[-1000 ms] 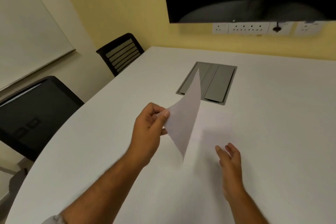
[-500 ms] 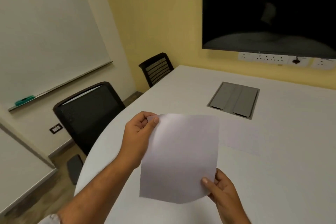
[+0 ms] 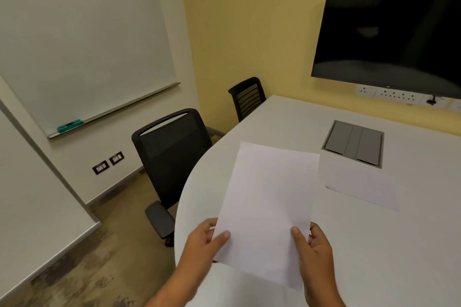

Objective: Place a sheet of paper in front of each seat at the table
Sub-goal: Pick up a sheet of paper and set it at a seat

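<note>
I hold a white sheet of paper (image 3: 268, 207) above the near left part of the white table (image 3: 399, 244). My left hand (image 3: 205, 242) pinches its lower left corner and my right hand (image 3: 315, 250) grips its lower right edge. A second sheet or small stack of paper (image 3: 364, 185) lies flat on the table, right of the held sheet. A black mesh chair (image 3: 172, 154) stands at the table's left edge, and another black chair (image 3: 247, 97) stands farther back by the yellow wall.
A grey cable hatch (image 3: 354, 143) is set into the tabletop behind the lying paper. A dark screen (image 3: 389, 35) hangs on the yellow wall above a row of sockets (image 3: 394, 95). A whiteboard (image 3: 82, 40) covers the left wall.
The view has swung left. The sheet, first lifted by my left hand alone, is now flat and lengthwise in both hands, and my left hand has shifted to its lower corner.
</note>
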`<state>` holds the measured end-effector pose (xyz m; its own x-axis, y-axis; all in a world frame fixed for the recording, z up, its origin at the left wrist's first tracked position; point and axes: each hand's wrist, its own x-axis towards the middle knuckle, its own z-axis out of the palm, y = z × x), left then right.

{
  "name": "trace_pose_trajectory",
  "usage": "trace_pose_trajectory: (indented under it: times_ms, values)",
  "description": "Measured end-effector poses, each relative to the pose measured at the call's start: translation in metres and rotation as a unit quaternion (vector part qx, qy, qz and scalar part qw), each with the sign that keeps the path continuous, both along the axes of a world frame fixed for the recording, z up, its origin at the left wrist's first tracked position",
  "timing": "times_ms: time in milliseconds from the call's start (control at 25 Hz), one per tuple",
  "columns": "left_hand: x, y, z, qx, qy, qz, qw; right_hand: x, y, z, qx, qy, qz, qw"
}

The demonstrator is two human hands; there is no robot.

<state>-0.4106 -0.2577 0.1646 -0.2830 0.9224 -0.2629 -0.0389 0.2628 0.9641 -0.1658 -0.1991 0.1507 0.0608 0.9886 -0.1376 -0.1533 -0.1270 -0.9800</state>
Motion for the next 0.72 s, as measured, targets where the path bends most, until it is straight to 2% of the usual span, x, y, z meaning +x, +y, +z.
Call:
trace_pose_trajectory:
  times_ms: [160, 320, 400, 600, 720]
  values:
    - [-0.031, -0.008, -0.026, -0.016, -0.042, 0.004, 0.999, -0.043, 0.005, 0.004, 0.009, 0.001, -0.046, 0.999]
    - [-0.040, 0.014, -0.044, -0.049, -0.136, 0.081, 0.986, -0.074, 0.031, -0.015, -0.022, 0.060, -0.116, 0.991]
    - [-0.037, 0.025, -0.045, -0.073, -0.163, 0.082, 0.981, -0.094, 0.042, -0.030, -0.056, 0.090, -0.141, 0.984]
    - [-0.041, 0.054, -0.052, -0.081, -0.093, 0.060, 0.991, -0.137, 0.050, -0.054, -0.169, 0.172, -0.105, 0.965]
    - [-0.065, 0.074, -0.058, -0.084, -0.049, 0.047, 0.994, -0.139, 0.056, -0.062, -0.185, 0.206, -0.093, 0.956]
